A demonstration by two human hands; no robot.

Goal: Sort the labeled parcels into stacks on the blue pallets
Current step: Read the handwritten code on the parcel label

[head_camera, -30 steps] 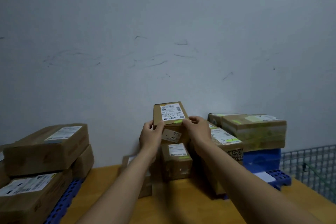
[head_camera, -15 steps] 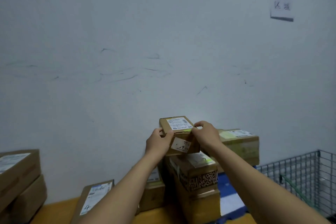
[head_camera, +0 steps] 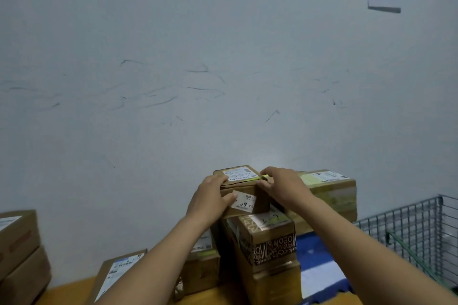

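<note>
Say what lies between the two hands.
A small labeled parcel, gripped at its sides by the left hand and right hand, above the printed box; the head view shows it.

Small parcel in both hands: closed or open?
Closed. Small parcel: top flaps flat under its label; left hand and right hand grip its sides.

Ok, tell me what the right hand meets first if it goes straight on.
The small parcel itself: the right hand grips its right edge, fingers pointing left. Beyond it, probably the left hand, though depth is unclear.
</note>
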